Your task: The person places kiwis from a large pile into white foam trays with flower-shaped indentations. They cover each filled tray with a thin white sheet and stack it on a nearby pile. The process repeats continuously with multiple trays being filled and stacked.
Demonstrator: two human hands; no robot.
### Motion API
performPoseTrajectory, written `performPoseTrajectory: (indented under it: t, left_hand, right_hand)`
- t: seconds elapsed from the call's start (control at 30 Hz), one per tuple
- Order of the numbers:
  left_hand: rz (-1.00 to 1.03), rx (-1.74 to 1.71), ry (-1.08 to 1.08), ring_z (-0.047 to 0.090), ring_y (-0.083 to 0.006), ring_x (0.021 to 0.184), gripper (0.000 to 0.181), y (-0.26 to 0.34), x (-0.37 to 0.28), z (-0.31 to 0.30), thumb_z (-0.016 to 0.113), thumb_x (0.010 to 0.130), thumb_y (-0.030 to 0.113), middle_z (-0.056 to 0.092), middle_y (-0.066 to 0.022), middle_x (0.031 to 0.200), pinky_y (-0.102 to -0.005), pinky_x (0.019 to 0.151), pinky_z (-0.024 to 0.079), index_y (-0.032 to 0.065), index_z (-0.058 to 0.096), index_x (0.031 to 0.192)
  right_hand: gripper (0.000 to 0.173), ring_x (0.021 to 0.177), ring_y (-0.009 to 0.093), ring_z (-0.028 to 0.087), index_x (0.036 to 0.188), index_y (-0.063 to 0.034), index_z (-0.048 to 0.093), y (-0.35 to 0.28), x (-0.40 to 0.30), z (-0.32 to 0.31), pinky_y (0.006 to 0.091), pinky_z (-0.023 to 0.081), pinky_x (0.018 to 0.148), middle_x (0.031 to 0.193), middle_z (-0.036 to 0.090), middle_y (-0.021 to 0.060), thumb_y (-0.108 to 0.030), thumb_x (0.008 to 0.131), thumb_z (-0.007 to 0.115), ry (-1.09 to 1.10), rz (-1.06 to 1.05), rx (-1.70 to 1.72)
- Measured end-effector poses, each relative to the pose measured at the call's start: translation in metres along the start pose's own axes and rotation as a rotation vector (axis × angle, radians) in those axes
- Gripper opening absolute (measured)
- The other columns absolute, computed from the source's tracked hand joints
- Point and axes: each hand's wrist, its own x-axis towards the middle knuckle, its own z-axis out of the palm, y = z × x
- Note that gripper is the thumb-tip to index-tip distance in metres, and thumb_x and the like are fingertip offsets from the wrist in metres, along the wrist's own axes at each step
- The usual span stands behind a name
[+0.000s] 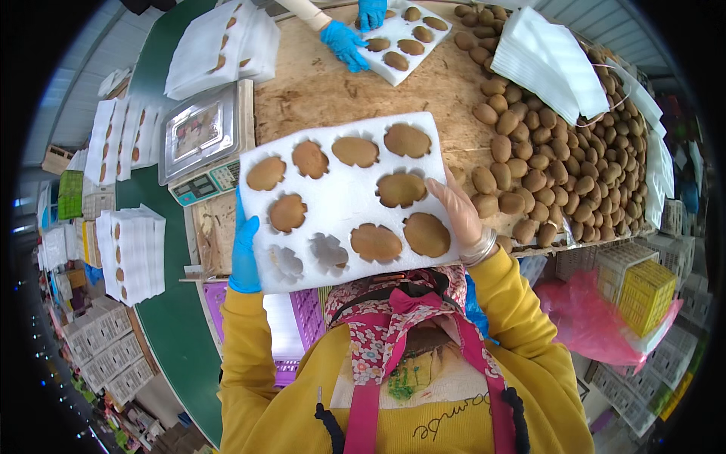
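A white foam tray (340,196) is held up between both hands above the near edge of the wooden table. Kiwifruit (376,242) sit in most of its cut-outs; two cut-outs at the lower left (285,264) hold none. My left hand (245,249), in a blue glove, grips the tray's left side, fingers partly hidden by it. On the right side, my right hand (460,213), in a thin clear glove, holds the tray's edge with the thumb on top. Loose kiwifruit (533,180) are heaped on the table to the right of it.
Across the table (306,93), a co-worker's blue-gloved hands (345,45) touch another foam tray (391,62). A scale (211,180) bearing a clear plastic lid (199,133) stands left. Stacked foam trays (131,255) are on the green surface (170,318); white foam sheets (544,62) lie on the kiwifruit heap.
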Motion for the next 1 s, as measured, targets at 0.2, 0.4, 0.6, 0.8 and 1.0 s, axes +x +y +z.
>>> performPoseTrajectory:
  t: [0.2,0.4,0.6,0.8,1.0]
  left_hand:
    - [-0.055,-0.055,-0.035,0.045,-0.0294,0.124,0.057,-0.037,0.040,-0.049,0.045,0.093,0.022,0.038,-0.0144,0.141,-0.0418,0.104,0.039,0.0063,0.025,0.144]
    - [-0.074,0.047,0.099,0.043,-0.0293,0.126,0.054,-0.041,0.022,-0.048,0.043,0.094,0.025,0.039,-0.0143,0.141,-0.0419,0.107,0.035,0.0034,0.030,0.142]
    - [0.297,0.604,0.433,0.043,-0.0257,0.126,0.048,-0.028,0.006,-0.085,0.045,0.094,0.021,0.044,-0.0135,0.137,-0.0386,0.106,0.035,-0.0006,0.039,0.136]
    - [0.633,0.915,0.171,0.055,-0.0252,0.108,0.040,-0.012,-0.064,0.129,0.041,0.096,0.021,0.056,-0.0173,0.121,-0.0380,0.097,0.041,-0.0075,0.052,0.121]
    - [0.295,0.948,-0.690,0.051,-0.0378,0.114,0.044,-0.182,-0.020,0.216,0.050,0.082,0.000,0.052,-0.0178,0.127,-0.0429,0.097,0.041,0.0062,0.052,0.125]
  right_hand:
    - [0.075,0.129,0.024,0.036,0.144,0.0012,0.020,0.039,0.029,-0.009,0.0315,0.028,0.108,0.139,0.040,0.0182,-0.029,0.088,0.060,0.103,-0.045,-0.274]
    - [0.076,0.140,0.025,0.018,0.145,0.0033,0.019,0.052,0.020,-0.027,0.0317,0.017,0.113,0.150,0.022,0.0185,-0.031,0.090,0.058,0.063,-0.010,-0.160]
    - [0.059,0.132,0.033,0.033,0.135,-0.0182,0.046,0.026,0.023,-0.136,0.0402,0.029,0.109,0.140,0.038,0.0168,-0.019,0.078,0.061,0.072,-0.032,-1.552]
    - [0.050,0.125,0.034,0.040,0.127,-0.0201,0.052,0.057,0.074,-0.167,0.0408,0.037,0.101,0.135,0.043,0.0156,-0.020,0.078,0.062,-0.455,0.133,-1.551]
    - [0.035,0.095,0.021,0.061,0.111,-0.0044,0.056,0.027,0.022,-0.243,0.0319,0.052,0.079,0.104,0.062,0.0113,-0.034,0.094,0.049,0.213,0.309,0.424]
